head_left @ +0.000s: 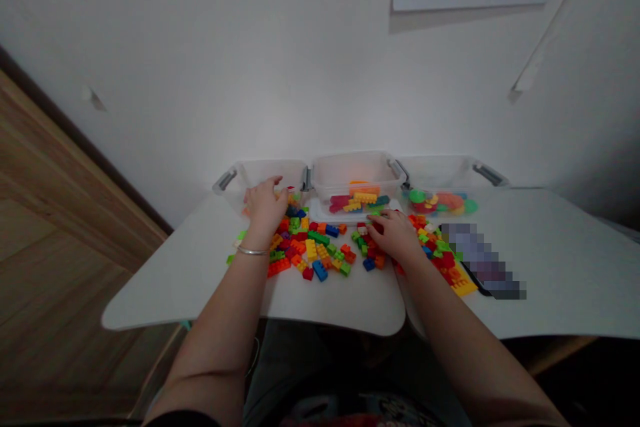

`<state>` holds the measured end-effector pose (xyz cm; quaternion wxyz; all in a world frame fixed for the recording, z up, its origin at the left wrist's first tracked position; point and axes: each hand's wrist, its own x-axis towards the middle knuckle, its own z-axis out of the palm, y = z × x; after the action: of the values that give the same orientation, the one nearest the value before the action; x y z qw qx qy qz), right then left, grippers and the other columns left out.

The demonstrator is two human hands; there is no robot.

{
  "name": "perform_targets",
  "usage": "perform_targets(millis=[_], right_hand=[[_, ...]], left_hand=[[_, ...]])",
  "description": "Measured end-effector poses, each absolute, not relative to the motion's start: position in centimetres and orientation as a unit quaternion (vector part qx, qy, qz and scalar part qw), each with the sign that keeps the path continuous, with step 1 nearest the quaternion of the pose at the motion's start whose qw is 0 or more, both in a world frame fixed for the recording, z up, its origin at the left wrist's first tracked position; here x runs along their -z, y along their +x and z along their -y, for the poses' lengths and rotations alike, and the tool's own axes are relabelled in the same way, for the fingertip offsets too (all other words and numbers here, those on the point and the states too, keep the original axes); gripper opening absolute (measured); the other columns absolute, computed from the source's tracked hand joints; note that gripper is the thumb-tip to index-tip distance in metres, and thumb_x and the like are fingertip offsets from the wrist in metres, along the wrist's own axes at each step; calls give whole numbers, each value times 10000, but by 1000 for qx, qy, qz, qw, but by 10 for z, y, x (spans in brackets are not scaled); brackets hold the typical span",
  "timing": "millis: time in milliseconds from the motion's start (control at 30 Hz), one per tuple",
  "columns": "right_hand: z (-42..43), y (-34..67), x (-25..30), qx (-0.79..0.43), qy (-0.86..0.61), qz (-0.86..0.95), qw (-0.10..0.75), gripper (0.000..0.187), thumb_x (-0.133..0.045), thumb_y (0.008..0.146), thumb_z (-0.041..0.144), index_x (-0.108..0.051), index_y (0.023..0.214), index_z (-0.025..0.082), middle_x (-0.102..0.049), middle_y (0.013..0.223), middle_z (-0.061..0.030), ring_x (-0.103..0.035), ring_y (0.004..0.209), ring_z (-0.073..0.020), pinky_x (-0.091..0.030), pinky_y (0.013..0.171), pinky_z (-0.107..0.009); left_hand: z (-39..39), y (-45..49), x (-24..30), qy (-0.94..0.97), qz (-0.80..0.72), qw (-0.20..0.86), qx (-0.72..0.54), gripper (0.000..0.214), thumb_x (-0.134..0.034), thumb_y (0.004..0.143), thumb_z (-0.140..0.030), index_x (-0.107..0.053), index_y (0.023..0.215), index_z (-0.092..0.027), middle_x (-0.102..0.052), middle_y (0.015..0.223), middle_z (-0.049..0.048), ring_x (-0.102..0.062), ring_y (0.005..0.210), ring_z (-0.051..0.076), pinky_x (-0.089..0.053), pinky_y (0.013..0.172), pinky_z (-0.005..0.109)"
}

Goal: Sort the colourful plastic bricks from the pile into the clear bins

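Observation:
My left hand (267, 205) reaches over the front of the left clear box (273, 173), fingers spread and nothing visible in them. My right hand (396, 235) rests low at the right part of a loose heap of toy building bricks, its thumb apart from the other fingers. Between my hands lie a yellow brick (311, 250), a blue brick (320, 271), a green brick (319, 237) and several others in red, orange and lime. The middle clear box (357, 167) holds several longer bricks in orange, yellow, red and green. My right hand covers some bricks.
A right clear box (440, 170) holds rounded colourful pieces. A phone (480, 260), blurred out, lies right of the heap beside a yellow flat piece (465, 282). The white tabletop (330, 307) ends close to my body. A wall (250, 80) stands behind the boxes.

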<state>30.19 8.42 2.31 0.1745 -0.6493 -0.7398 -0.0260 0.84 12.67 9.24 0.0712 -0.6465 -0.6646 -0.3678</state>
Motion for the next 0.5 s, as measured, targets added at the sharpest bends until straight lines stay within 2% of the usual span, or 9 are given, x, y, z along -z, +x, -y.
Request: perform_targets(millis=[100, 167, 267, 400, 500], right_hand=[[-85, 304, -21, 20, -627, 750, 210, 383, -502, 903, 407, -687, 1202, 255, -618, 1255, -107, -529, 1169, -267, -385, 1022, -411], [-84, 305, -21, 22, -601, 760, 246, 373, -519, 894, 376, -684, 1204, 253, -623, 1242, -99, -531, 1159, -258, -394, 1022, -406], [-80, 306, -23, 30, -550, 782, 293, 368, -526, 896, 350, -676, 1214, 242, -623, 1236, -97, -539, 1142, -247, -410, 1015, -397], [-71, 304, -27, 42, -489, 821, 292, 351, -515, 907, 305, -669, 1221, 267, -608, 1280, -86, -523, 1185, -245, -400, 1042, -420], [-67, 302, -29, 49, -452, 848, 272, 376, -520, 884, 227, -662, 1226, 288, -600, 1305, -72, -508, 1207, -240, -400, 1048, -433]], left_hand=[[-110, 26, -86, -670, 598, 32, 440, 343, -516, 859, -300, -646, 1154, -183, -678, 1178, 98, -566, 1156, 279, -372, 1053, 453], [-98, 43, -80, -685, 553, -38, 473, 305, -520, 861, -294, -647, 1117, -188, -681, 1145, 88, -583, 1124, 252, -407, 1036, 430], [-85, 73, -70, -675, 514, -249, 467, 323, -543, 844, -236, -612, 1153, -171, -655, 1192, 100, -630, 1020, 201, -495, 916, 356], [-84, 107, -60, -549, 477, -546, 415, 224, -540, 875, -245, -619, 1070, -169, -690, 1059, 79, -660, 898, 142, -523, 828, 291], [-92, 122, -53, -477, 412, -670, 392, 135, -567, 873, -252, -644, 933, -158, -697, 901, 49, -661, 813, 108, -525, 794, 246]])
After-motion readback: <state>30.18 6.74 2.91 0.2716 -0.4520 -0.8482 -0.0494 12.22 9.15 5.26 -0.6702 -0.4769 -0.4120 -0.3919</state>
